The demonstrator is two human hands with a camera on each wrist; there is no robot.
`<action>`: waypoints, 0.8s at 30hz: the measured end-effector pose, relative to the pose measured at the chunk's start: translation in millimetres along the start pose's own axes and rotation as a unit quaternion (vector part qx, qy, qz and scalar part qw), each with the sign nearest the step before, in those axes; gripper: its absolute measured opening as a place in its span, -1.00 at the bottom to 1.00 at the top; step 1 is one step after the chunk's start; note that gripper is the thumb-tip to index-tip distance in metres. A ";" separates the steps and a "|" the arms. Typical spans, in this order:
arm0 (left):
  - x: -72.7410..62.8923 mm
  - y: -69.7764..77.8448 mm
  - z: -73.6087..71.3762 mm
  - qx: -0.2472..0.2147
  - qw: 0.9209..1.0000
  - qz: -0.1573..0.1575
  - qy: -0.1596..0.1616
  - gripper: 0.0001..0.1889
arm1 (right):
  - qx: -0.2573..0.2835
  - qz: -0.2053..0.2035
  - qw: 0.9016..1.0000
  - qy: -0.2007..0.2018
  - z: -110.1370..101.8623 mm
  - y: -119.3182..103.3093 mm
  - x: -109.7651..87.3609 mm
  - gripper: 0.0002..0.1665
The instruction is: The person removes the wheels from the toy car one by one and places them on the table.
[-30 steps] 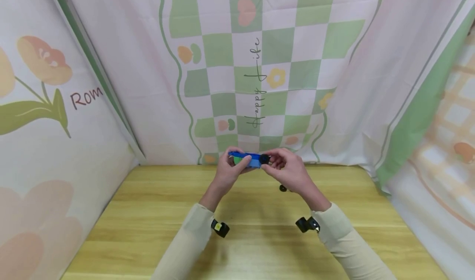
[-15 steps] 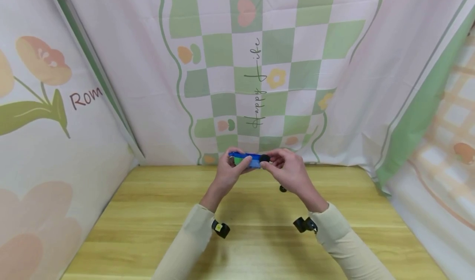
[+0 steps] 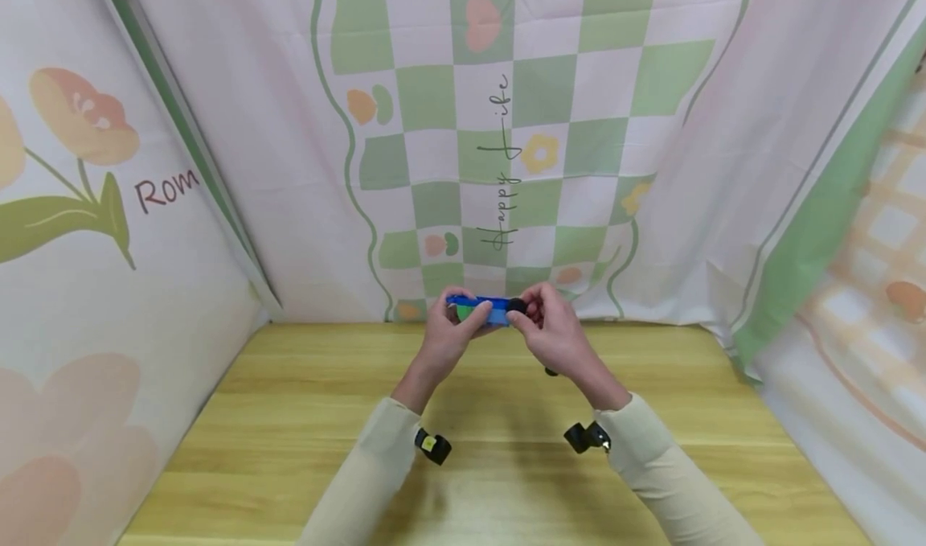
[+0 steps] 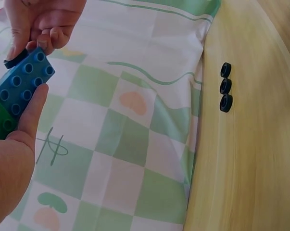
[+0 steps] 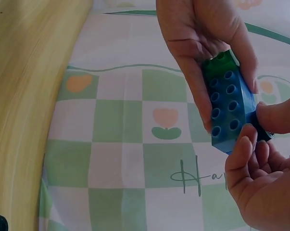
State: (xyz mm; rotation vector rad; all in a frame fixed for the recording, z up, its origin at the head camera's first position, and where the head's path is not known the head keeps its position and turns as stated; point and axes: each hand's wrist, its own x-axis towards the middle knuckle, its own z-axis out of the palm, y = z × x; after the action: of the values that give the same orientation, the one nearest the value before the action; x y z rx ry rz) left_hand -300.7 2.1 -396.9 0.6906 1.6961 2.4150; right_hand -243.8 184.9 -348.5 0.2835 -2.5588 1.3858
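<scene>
My left hand [image 3: 448,333] grips a toy-brick body held up over the far edge of the table. It has a blue studded brick [image 5: 225,108] with a green brick [image 5: 218,66] at the end inside the left palm. Thumb and fingers lie along its two long sides. My right hand [image 3: 557,333] pinches a black toy wheel [image 3: 517,305] between thumb and fingers, right at the side of the blue brick near its free end. In the left wrist view the wheel [image 4: 16,58] shows edge-on, partly covered by the right thumb.
Three black wheels [image 4: 225,86] stand in a row on the wooden table [image 3: 477,482]. In the head view the right hand hides most of them. A checkered curtain [image 3: 477,168] hangs behind the table, with more printed cloth on both sides.
The right hand has shifted slightly left and turned, its thumb now against the wheel and its wrist closer in. The left hand and the brick body stay nearly still.
</scene>
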 end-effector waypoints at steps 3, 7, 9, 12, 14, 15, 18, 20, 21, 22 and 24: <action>0.0 2.0 -0.8 0.006 1.000 0.001 0.000 -0.80 | 0.007 -0.006 1.000 -0.005 0.5 1.4 1.0 -0.70; 0.4 4.0 -2.6 0.006 1.000 0.001 0.001 -0.79 | 0.014 -0.029 0.999 -0.010 -0.1 4.4 2.9 -0.65; 0.5 4.2 -3.4 0.005 1.000 -0.001 0.003 -0.79 | 0.016 -0.037 0.999 -0.009 0.1 5.4 3.9 -0.64; 0.5 3.5 -2.4 0.003 1.000 -0.005 0.004 -0.80 | 0.015 -0.039 0.999 -0.003 0.5 6.1 3.8 -0.65; 0.1 3.1 -1.3 0.003 1.000 -0.007 0.005 -0.81 | 0.015 -0.038 0.999 0.003 1.1 6.1 3.7 -0.69; 0.0 3.1 -0.6 0.004 1.000 -0.008 0.006 -0.81 | 0.016 -0.038 0.999 0.006 1.4 6.0 3.5 -0.70; 0.0 3.9 1.9 0.010 1.000 -0.005 0.011 -0.79 | 0.019 -0.037 0.999 0.010 1.8 5.4 3.8 -0.72; 0.3 4.5 3.4 0.014 1.000 -0.004 0.016 -0.79 | 0.023 -0.035 0.999 0.011 2.1 5.0 4.3 -0.74; 0.5 4.8 4.0 0.015 1.000 -0.003 0.020 -0.79 | 0.025 -0.034 0.999 0.011 2.3 4.7 4.5 -0.75; 0.8 5.1 4.7 0.017 1.000 -0.004 0.022 -0.79 | 0.026 -0.032 0.999 0.011 2.5 4.5 4.6 -0.75; 0.9 5.7 5.9 0.019 0.999 -0.006 0.027 -0.79 | 0.029 -0.028 0.999 0.011 3.0 4.1 4.6 -0.76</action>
State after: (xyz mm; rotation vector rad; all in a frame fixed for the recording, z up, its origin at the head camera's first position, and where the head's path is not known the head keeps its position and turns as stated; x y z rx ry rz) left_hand -298.1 5.4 -389.9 0.6243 1.7651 2.4206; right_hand -249.6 184.3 -352.1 0.3439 -2.4757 1.4371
